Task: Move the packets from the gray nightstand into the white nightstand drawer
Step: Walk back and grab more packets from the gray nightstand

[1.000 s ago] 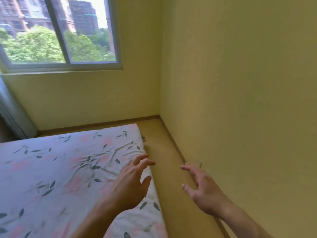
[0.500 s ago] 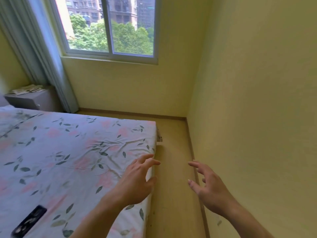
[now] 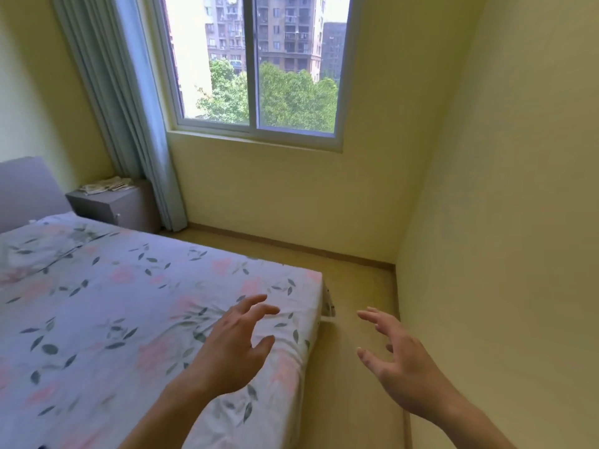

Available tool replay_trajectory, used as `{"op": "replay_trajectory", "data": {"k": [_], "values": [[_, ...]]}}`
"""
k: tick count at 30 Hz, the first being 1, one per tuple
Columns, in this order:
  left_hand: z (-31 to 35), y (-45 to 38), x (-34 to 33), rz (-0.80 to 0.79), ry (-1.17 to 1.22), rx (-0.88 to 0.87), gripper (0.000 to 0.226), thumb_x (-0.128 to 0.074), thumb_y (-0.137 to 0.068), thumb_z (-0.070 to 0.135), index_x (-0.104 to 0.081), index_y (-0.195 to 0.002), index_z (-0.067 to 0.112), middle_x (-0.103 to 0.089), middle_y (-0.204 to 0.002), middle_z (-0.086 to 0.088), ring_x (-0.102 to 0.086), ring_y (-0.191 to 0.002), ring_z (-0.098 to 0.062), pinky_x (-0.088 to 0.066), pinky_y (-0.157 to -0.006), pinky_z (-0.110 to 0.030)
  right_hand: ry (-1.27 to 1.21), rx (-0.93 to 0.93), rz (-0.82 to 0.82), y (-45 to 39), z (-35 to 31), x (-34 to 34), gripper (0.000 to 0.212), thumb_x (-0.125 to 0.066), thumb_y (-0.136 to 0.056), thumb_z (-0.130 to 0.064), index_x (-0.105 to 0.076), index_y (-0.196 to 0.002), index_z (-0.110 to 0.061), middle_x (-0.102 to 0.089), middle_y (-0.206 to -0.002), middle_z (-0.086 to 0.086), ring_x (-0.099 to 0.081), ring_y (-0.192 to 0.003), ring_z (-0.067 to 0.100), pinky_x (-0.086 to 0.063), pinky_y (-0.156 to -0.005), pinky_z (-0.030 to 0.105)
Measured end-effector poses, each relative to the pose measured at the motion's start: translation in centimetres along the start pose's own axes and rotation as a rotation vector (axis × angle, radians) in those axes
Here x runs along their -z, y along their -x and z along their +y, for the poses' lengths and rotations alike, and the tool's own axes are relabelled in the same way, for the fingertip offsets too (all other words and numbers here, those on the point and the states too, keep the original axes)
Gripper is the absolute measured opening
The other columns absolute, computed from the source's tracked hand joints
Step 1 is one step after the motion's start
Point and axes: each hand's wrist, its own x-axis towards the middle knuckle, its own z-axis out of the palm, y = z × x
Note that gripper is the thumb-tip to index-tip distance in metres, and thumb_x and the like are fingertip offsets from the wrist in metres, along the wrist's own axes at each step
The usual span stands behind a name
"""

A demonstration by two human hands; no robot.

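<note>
A gray nightstand [image 3: 120, 209] stands in the far corner, between the bed's headboard [image 3: 29, 189] and the curtain [image 3: 129, 124]. A loose heap of pale packets [image 3: 105, 185] lies on its top. The bed [image 3: 129, 303] fills the left of the room under a floral sheet with pink blooms and gray-green leaves. A wooden floor [image 3: 356, 286] runs between bed and wall.

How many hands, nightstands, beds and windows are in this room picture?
Hands: 2, the left hand and right hand, both holding nothing
Nightstands: 1, the gray nightstand with a pile of packets on top
Beds: 1, the bed
Windows: 1, the window
Total: 5
</note>
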Motion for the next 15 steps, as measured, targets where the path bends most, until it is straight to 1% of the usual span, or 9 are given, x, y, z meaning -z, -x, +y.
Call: {"op": "replay_trajectory", "data": {"k": [4, 9, 12, 15], "values": [[3.7, -10.2, -0.9, 0.001, -0.01, -0.072, 0.044, -0.062, -0.098, 0.041, -0.05, -0.14, 0.045, -0.03, -0.159, 0.024, -0.036, -0.142, -0.005, -0.032, -0.118, -0.031, 0.002, -0.017, 0.043, -7.1, 2.8, 4.6, 0.058, -0.07, -0.095, -0.034, -0.042, -0.143, -0.05, -0.034, -0.152, -0.03, -0.034, -0.143, -0.001, -0.033, -0.123, 0.037], [7.6, -21.1, -3.1, -0.031, -0.021, -0.128, 0.043, -0.059, -0.099, 0.043, -0.047, -0.14, 0.047, -0.027, -0.159, 0.027, -0.034, -0.141, -0.003, -0.03, -0.117, -0.026, -0.006, -0.02, 0.062, -16.3, 7.3, 10.0, 0.058, -0.07, -0.095, -0.033, -0.043, -0.145, -0.045, -0.035, -0.152, -0.027, -0.035, -0.144, 0.002, -0.032, -0.123, 0.038], [7.6, -27.4, -4.3, 0.003, -0.04, -0.09, 0.043, -0.06, -0.098, 0.042, -0.049, -0.139, 0.046, -0.029, -0.159, 0.026, -0.036, -0.141, -0.004, -0.032, -0.118, -0.029, -0.017, 0.006, 0.047, -23.2, 9.8, 12.6, 0.059, -0.071, -0.095, -0.031, -0.043, -0.146, -0.043, -0.036, -0.15, -0.026, -0.035, -0.143, 0.003, -0.033, -0.122, 0.038], [7.2, -32.3, -5.2, 0.039, -0.04, -0.005, 0.043, -0.061, -0.098, 0.042, -0.05, -0.139, 0.047, -0.03, -0.158, 0.026, -0.035, -0.143, -0.006, -0.034, -0.118, -0.031, -0.022, 0.047, -0.024, -30.1, 11.9, 14.5, 0.06, -0.071, -0.095, -0.03, -0.042, -0.146, -0.044, -0.034, -0.146, -0.03, -0.035, -0.143, 0.004, -0.034, -0.122, 0.04]]}}
